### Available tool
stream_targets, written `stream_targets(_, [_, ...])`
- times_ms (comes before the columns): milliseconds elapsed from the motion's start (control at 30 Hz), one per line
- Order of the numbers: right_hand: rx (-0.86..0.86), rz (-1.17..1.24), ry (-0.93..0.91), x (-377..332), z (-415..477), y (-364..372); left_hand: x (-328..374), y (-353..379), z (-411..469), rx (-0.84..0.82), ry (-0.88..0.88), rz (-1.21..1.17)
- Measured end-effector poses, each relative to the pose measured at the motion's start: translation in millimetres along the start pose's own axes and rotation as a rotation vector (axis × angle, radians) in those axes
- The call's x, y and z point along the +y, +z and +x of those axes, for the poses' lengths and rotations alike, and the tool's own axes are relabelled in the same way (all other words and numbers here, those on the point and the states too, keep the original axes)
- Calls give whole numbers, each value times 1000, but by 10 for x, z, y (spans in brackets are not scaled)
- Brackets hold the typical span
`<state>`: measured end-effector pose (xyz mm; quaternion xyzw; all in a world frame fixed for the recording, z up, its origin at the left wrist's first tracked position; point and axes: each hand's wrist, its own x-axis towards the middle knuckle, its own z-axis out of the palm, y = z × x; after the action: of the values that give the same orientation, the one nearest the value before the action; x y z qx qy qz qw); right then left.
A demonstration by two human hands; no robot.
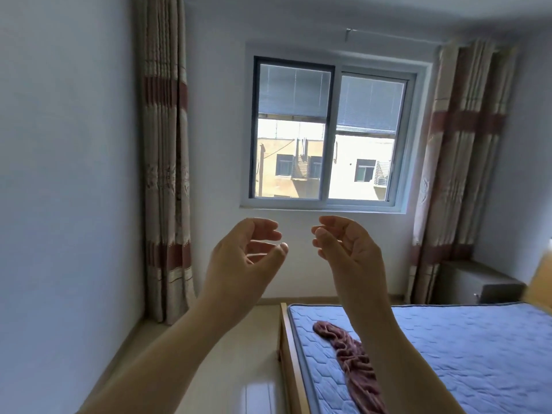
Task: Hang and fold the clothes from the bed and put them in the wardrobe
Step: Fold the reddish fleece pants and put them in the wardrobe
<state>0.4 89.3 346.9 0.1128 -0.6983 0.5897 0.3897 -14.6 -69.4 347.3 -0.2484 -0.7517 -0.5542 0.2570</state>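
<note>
The single head-worn camera faces the white-framed sliding window [330, 130] across the room, with the blue quilted bed [478, 354] close at lower right.

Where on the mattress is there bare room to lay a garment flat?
The wide stretch of mattress right of the pink garment, up to the headboard, is bare. Crowded only along the left edge, where the garment lies.

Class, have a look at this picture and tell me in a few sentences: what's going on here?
A person stands at the side of a bed with both bare arms raised in front of the window. The left hand and right hand have loosely curled fingers and hold nothing. A crumpled reddish-pink garment lies on the blue mattress near its edge, with neither hand touching it. No wardrobe is in view.
</note>
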Motion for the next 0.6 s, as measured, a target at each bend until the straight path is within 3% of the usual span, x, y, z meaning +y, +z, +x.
stream_targets(300, [118, -129, 28, 774, 807, 64, -796, 601, 1012, -125, 25, -120])
stream_targets(600, [353, -274, 98, 1600, 1370, 325, -1710, 1057, 2029, -334, 55, -313])
